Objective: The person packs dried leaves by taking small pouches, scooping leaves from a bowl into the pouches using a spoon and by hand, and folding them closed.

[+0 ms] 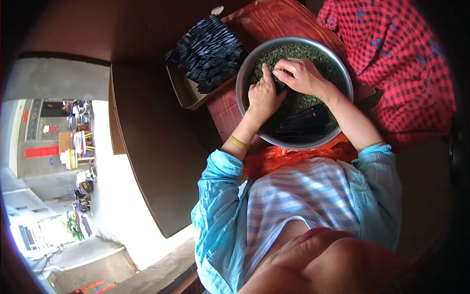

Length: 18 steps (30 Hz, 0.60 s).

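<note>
Left hand (264, 97) grips packet (280, 86), right hand (303, 77) pinches it over basin (302, 146), likely against spills; box (198, 102) at ten o'clock.

Basin (242, 93) on the tabletop (274, 19), leaves (293, 51) inside, packets (306, 120) in its near part, packet-filled box (179, 88) left, cloth (396, 63) right, plastic bag (293, 156) before it.
</note>
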Motion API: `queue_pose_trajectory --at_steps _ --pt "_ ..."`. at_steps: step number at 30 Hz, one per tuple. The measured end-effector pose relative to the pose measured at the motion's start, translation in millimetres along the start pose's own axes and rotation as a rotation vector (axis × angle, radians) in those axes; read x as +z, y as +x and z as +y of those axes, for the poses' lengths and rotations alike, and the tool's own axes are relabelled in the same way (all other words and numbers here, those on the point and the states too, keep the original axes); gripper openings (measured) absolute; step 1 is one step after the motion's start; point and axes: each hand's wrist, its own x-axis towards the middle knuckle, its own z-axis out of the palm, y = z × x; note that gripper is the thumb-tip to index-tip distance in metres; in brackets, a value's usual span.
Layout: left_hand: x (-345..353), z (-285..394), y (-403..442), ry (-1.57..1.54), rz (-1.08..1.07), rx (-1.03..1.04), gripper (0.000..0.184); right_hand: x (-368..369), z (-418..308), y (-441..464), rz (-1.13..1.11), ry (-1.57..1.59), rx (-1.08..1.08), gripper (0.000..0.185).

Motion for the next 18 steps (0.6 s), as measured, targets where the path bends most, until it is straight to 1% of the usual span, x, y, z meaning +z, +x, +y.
queue_pose_trajectory --at_steps 1,3,6,7,9,10,11,12,13,14,16,17,18 --pt "-0.7 -0.8 5.9 -0.034 0.0 -0.004 0.106 -2.5 -2.3 0.5 -0.011 0.003 -0.017 0.019" --pt "-6.0 0.8 18.1 -0.069 0.024 -0.021 0.106 -9.8 -5.7 4.9 0.056 0.007 0.011 0.018" --pt "-13.8 3.1 31.7 -0.209 0.208 0.068 0.098 -19.9 -4.4 18.5 0.092 0.054 0.014 0.017" --pt "-14.3 2.3 34.4 -0.209 0.219 0.066 0.098 -23.6 -3.3 22.3 0.108 0.095 0.025 0.016" --pt "-11.4 1.9 41.7 -0.339 0.315 0.083 0.087 -28.2 -2.6 28.5 0.12 0.119 0.031 0.016" --pt "-8.7 2.1 45.1 -0.411 0.366 0.091 0.081 -27.1 -1.5 30.7 0.126 0.084 0.075 0.015" --pt "-4.8 1.0 46.2 -0.427 0.384 0.088 0.081 -25.1 0.5 32.1 0.127 0.046 0.119 0.015" --pt "-1.0 -1.3 45.7 -0.436 0.4 0.09 0.076 -24.1 3.6 33.7 0.125 0.005 0.159 0.015" --pt "2.5 -4.8 46.2 -0.445 0.419 0.091 0.071 -22.0 7.7 34.0 0.107 -0.016 0.143 0.015" --pt "6.6 -8.4 48.3 -0.453 0.437 0.089 0.066 -17.3 12.6 31.5 0.13 -0.066 0.077 0.014" --pt "6.2 -13.2 49.2 -0.464 0.462 0.074 0.064 -9.1 19.2 26.5 0.169 -0.15 -0.054 0.014" --pt "6.2 -15.9 48.4 -0.457 0.463 0.071 0.063 -8.6 20.2 26.4 0.144 -0.158 -0.066 0.014" --pt "7.1 -17.1 47.8 -0.453 0.462 0.067 0.061 -9.3 20.8 25.8 0.17 -0.159 -0.065 0.014"
